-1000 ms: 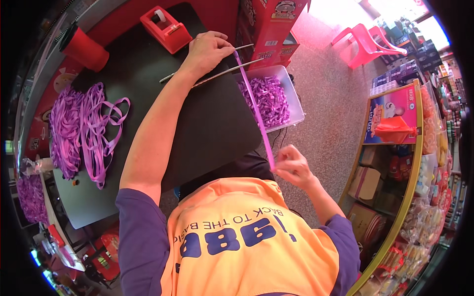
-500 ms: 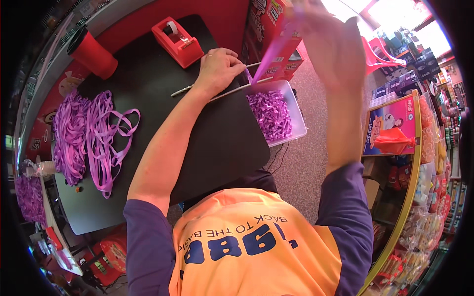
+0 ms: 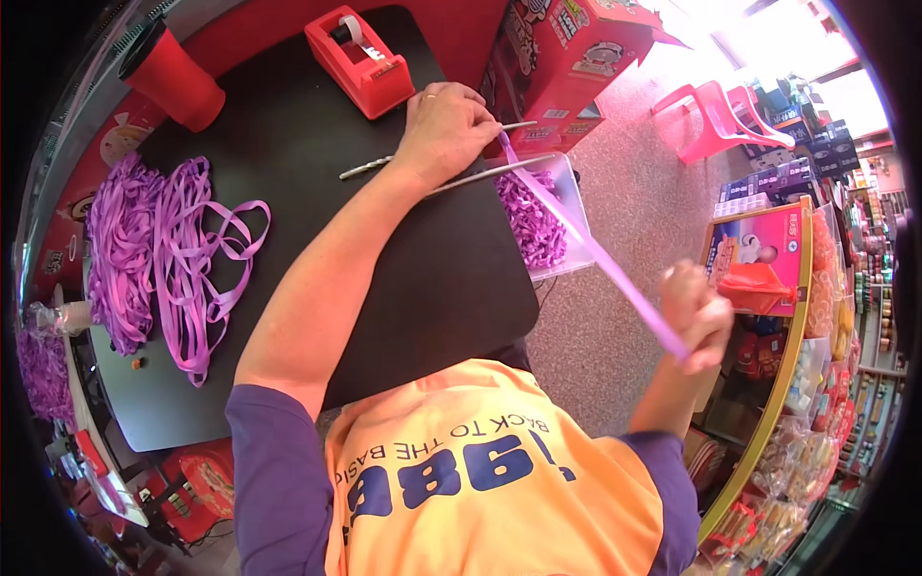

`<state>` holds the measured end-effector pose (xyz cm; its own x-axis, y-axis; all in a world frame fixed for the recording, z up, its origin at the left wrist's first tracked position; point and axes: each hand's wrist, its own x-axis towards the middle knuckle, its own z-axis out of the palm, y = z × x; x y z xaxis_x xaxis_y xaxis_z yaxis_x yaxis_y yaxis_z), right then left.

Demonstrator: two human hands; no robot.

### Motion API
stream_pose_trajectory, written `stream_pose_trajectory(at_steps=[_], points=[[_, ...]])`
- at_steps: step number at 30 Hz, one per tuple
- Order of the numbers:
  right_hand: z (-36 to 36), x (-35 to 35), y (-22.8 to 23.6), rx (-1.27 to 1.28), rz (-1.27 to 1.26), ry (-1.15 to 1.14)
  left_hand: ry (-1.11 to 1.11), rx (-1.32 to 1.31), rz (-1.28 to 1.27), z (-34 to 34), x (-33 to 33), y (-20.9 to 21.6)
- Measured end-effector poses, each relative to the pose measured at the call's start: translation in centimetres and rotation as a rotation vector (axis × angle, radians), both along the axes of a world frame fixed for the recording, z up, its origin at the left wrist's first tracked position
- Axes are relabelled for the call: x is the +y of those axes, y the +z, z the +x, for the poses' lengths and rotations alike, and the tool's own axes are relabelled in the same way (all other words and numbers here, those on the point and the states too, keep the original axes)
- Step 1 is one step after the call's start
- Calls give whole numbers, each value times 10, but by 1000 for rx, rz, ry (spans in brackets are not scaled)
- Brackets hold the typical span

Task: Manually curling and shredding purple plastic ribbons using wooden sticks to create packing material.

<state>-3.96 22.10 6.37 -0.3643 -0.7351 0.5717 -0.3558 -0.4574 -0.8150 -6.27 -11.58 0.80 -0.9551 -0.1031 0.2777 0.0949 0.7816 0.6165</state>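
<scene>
A purple ribbon [image 3: 600, 252] stretches tight from the thin rods at the table's edge to my right hand [image 3: 696, 317]. Slightly blurred, that hand is closed on its lower end, out to the right. My left hand [image 3: 448, 127] lies over the rods with its fingers closed, the fingertips pinching the ribbon's upper end by the farther rod [image 3: 521, 125]. A nearer rod [image 3: 495, 174] runs beneath my left wrist and sticks out past the edge. Below the rod tips, a translucent plastic bin [image 3: 574, 230] holds many short purple ribbon pieces [image 3: 534, 226].
On the dark table [image 3: 423, 298] are loose purple ribbon bundles [image 3: 125, 250], a red tape dispenser [image 3: 360, 67] and a red tumbler [image 3: 178, 82]. A red carton [image 3: 557, 67] stands beyond the bin. To the right are a pink plastic chair [image 3: 706, 120] and a goods-filled shelf [image 3: 802, 374].
My right hand has swung from high at the far right down toward me, drawing the ribbon out diagonally. My left hand stays at the rods; the view has shifted slightly.
</scene>
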Motion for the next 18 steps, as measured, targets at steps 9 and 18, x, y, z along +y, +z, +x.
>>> stream_pose_trajectory(at_steps=[9, 18], points=[[92, 26, -68, -533, 484, -194, -2, 23, 48, -6, -2, -6], [80, 22, -52, -368, 385, -138, -2, -35, 30, -2, 1, 1]])
